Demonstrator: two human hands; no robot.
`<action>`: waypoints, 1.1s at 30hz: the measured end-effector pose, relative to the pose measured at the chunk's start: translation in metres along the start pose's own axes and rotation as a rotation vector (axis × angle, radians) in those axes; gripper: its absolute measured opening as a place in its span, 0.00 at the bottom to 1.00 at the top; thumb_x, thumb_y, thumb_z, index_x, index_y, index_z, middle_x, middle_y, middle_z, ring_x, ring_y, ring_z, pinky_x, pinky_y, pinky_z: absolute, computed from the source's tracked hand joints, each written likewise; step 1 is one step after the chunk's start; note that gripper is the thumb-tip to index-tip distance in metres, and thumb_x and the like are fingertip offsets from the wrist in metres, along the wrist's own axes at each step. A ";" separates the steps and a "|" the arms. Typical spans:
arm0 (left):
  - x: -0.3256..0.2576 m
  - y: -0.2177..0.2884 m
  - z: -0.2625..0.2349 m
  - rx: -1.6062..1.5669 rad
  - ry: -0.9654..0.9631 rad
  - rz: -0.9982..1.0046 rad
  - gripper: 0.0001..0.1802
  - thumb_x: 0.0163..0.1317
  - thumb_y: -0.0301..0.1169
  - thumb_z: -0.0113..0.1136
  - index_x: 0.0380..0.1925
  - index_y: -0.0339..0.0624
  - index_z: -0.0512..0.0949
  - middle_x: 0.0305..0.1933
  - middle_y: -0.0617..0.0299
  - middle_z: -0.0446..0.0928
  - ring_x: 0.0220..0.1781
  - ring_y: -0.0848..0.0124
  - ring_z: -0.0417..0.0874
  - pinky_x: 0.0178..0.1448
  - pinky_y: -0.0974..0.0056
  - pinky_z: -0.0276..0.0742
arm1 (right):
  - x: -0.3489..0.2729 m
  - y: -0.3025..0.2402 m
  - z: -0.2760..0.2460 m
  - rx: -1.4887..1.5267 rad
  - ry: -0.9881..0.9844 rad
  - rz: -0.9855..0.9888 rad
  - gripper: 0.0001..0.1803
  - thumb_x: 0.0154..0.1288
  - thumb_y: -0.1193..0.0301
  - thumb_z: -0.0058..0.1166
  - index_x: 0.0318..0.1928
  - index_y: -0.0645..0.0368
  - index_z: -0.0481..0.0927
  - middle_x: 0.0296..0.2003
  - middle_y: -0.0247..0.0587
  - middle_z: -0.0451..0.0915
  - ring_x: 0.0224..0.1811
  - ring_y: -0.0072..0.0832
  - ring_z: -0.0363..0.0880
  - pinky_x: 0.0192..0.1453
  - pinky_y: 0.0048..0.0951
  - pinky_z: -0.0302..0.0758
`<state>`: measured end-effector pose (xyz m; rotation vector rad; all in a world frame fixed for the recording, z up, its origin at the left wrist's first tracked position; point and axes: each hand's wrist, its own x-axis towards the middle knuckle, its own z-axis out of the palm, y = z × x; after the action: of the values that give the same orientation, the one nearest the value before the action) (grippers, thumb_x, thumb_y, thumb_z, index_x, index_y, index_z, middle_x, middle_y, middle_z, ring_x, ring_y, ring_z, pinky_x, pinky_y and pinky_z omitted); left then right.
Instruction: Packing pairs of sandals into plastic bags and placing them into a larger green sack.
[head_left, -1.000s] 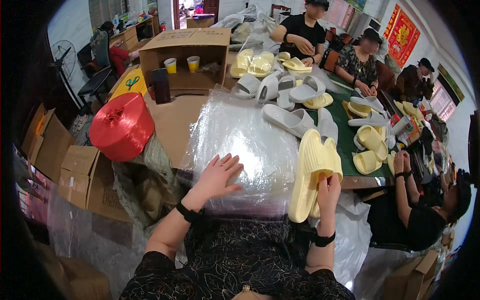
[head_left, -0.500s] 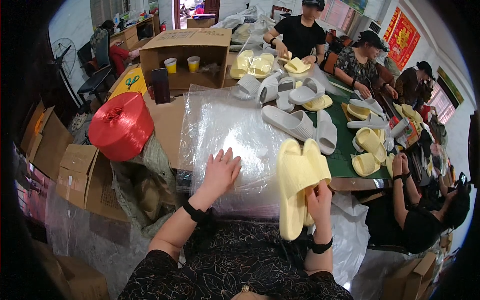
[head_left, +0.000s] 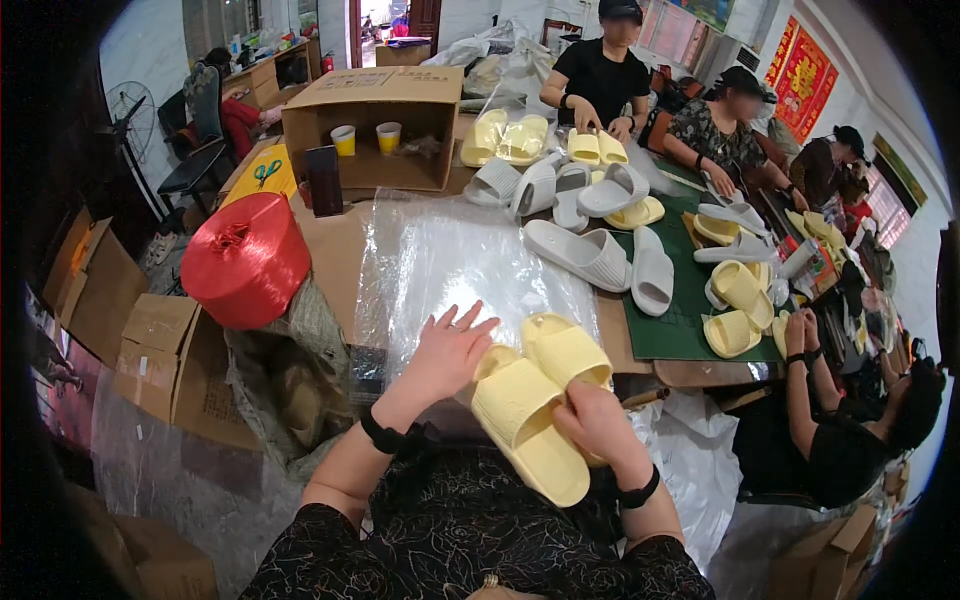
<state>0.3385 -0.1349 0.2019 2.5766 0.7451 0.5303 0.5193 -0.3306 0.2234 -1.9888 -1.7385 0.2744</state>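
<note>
"Where is the pair of pale-yellow, ribbed foam slippers?"

"Over the near right part of the stack of clear, glossy plastic bags, side by side and tilted, toes pointing toward its far left."

"And the right hand?"

"At the stack's near right, clamped on the pair around the inner edges of the straps. Its thumb lies on top; most of the other fingers are hidden."

"What about the left hand?"

"Palm down over the stack, fingers spread apart and gripping nothing. Its fingertips are just beside the toe of the nearer slipper; I can't tell whether they touch it."

"What lies around the stack?"

"Left of it, a fat red spool of shiny plastic twine. Beyond it, an open brown cardboard box with two white-and-yellow cups inside. A dark upright phone stands off its far left corner."

"And to its right?"

"A flat green mat. Several light-grey ribbed slippers lie off its far right corner, and past them a co-worker in a black short-sleeved top has hands at another pale-yellow pair."
</note>
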 end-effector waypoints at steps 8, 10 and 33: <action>-0.010 0.030 -0.004 -0.019 -0.043 0.147 0.21 0.73 0.38 0.40 0.62 0.51 0.73 0.73 0.52 0.62 0.75 0.46 0.58 0.76 0.39 0.46 | 0.045 0.008 0.036 -0.065 0.143 0.045 0.15 0.62 0.64 0.53 0.34 0.67 0.72 0.23 0.59 0.77 0.29 0.55 0.78 0.35 0.51 0.75; -0.009 0.031 -0.007 -0.021 0.004 0.232 0.21 0.73 0.37 0.41 0.62 0.48 0.72 0.73 0.54 0.62 0.75 0.49 0.58 0.77 0.43 0.47 | 0.060 0.005 0.044 -0.046 0.124 0.015 0.15 0.62 0.64 0.53 0.36 0.67 0.73 0.24 0.59 0.77 0.31 0.54 0.79 0.36 0.50 0.76; -0.054 -0.041 -0.043 -0.365 0.281 -0.392 0.31 0.62 0.49 0.61 0.59 0.40 0.73 0.53 0.45 0.77 0.47 0.53 0.83 0.53 0.54 0.76 | 0.047 -0.033 0.023 0.362 -0.262 -0.250 0.25 0.62 0.66 0.64 0.58 0.62 0.76 0.50 0.53 0.79 0.50 0.41 0.79 0.57 0.39 0.76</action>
<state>0.2599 -0.1224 0.2059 1.9784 1.1008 0.8196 0.4881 -0.2768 0.2270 -1.5147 -1.9122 0.7326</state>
